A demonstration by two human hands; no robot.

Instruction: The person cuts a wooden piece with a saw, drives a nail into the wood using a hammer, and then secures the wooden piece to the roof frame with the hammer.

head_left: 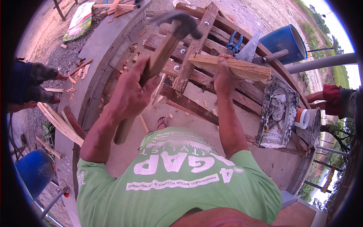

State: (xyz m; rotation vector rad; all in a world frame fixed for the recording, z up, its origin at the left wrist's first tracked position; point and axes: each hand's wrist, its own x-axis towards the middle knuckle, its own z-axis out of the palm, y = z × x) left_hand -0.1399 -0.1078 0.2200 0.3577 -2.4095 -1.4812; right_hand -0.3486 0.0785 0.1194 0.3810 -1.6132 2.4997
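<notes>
My left hand (132, 90) is closed on the wooden handle of a claw hammer (179, 26), whose dark head is raised at top centre. My right hand (223, 75) grips a short pale wood block (249, 70), lying across or just above a slatted wooden frame (189, 75) with bolts in it; I cannot tell if they touch. Behind the block are blue-handled pliers (236, 45), a triangular metal blade (249, 47) and another tool with a wooden handle (276, 55). A paint-spattered tray (264, 128) with small items sits to the right.
Blue drums stand at upper right (283, 39) and lower left (34, 170). Other people (34, 83) (336, 102) appear at both sides. A concrete ledge (98, 45) with wood offcuts runs along the left, a sack (77, 24) beyond it. A white bucket (302, 119) stands beside the tray.
</notes>
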